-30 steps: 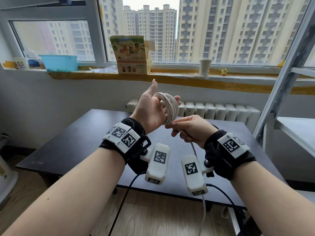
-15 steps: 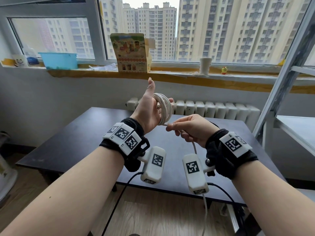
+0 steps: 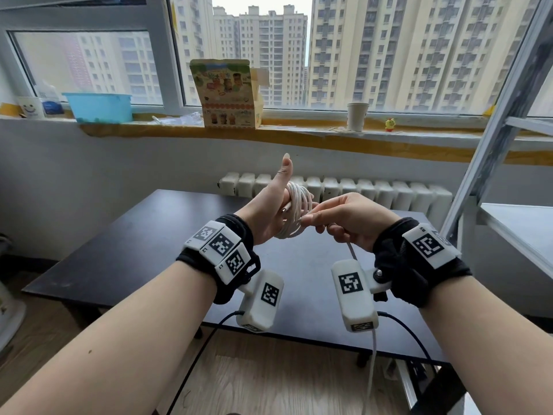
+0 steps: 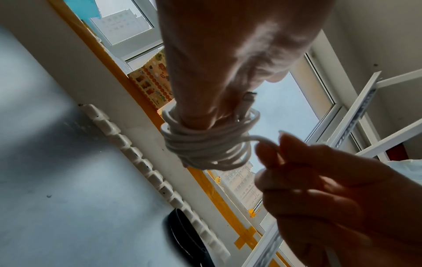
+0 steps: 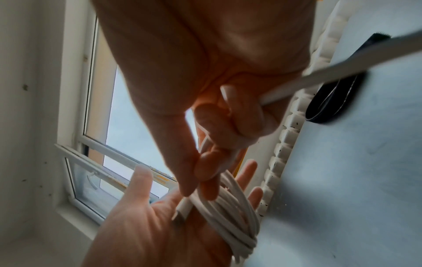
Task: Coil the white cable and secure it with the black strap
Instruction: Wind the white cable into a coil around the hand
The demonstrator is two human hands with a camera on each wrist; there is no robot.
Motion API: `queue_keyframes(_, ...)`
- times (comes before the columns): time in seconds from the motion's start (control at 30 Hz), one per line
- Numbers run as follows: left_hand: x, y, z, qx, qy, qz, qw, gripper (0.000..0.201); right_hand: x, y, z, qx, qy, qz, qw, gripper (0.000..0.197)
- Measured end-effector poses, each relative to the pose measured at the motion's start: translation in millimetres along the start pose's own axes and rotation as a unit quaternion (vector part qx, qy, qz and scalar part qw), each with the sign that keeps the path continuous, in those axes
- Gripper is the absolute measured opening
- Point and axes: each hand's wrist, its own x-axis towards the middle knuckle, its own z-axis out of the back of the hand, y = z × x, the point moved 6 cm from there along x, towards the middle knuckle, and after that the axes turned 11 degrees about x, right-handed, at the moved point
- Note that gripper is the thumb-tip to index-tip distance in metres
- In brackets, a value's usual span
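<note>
Right hand (image 3: 350,218) shifted beside white cable (image 3: 294,212) coil.

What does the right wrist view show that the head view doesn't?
Only the right wrist view shows the black strap lying on the table near the radiator. Only the head view shows the loose cable tail hanging below the right hand. Both show the white cable wound around the straight fingers of the left hand, the right hand pinching it.
</note>
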Motion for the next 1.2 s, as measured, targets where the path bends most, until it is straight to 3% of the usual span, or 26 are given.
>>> queue_keyframes(0.17,-2,6,-13,0.079,0.081,0.003,0.994,0.103,2,9,15,0.07,-0.015,0.002,0.997,0.016)
queue_keyframes(0.37,0,8,-14,0.125,0.096,-0.003,0.988,0.085,1,16,29,0.066,-0.035,0.025,0.997,0.014)
queue_keyframes(0.77,-4,-7,-25,-0.026,0.167,-0.064,0.984,0.065,6,15,41,0.114,-0.074,0.085,0.987,0.019)
queue_keyframes(0.93,-3,-8,-28,-0.104,0.184,-0.059,0.976,0.064,11,0,45,0.156,-0.087,0.084,0.98,0.024)
queue_keyframes(1.1,0,-11,-33,-0.163,0.195,-0.041,0.966,0.065,13,-16,52,0.196,-0.106,0.068,0.972,0.01)
queue_keyframes(1.2,4,-17,-36,-0.196,0.196,-0.047,0.96,0.066,15,-20,55,0.223,-0.116,0.067,0.966,0.012)
